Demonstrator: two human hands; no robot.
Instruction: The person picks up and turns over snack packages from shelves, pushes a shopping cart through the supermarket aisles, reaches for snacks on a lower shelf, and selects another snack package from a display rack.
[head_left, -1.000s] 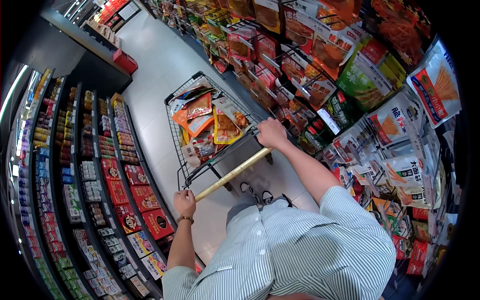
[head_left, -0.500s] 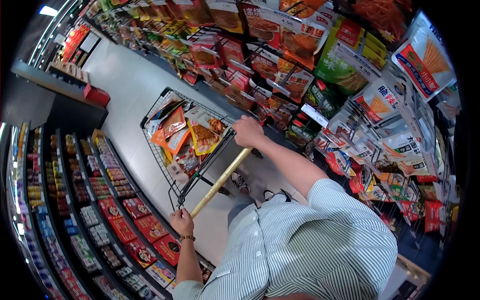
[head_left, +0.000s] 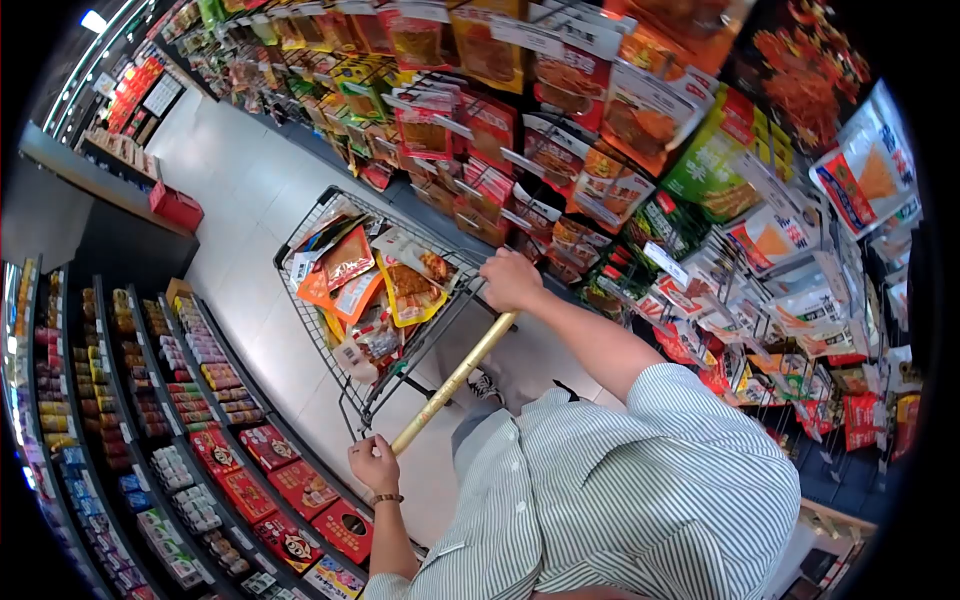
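Observation:
My left hand [head_left: 373, 464], with a beaded bracelet at the wrist, is closed around the near-left end of a shopping cart's golden handle bar [head_left: 450, 388]. The other end of the bar is gripped by my right hand [head_left: 511, 281]. Ahead of the bar is the wire shopping cart [head_left: 335, 395]. Several bagged snacks lie piled in it, among them a yellow-edged packet [head_left: 410, 292], an orange and red packet [head_left: 349, 258] and a clear-fronted bag [head_left: 378, 335].
Hanging snack packets [head_left: 560, 150] on hooks with price tags line the right side, close to my right arm. Shelves on the left hold red boxes [head_left: 300, 487] and rows of cans [head_left: 215, 350]. A tiled aisle [head_left: 230, 180] runs ahead, past a red box [head_left: 177, 206].
The cart and both hands sit slightly further right and lower in view. The racks and shelves have shifted a little as the view moved. Both hands keep their hold on the bar.

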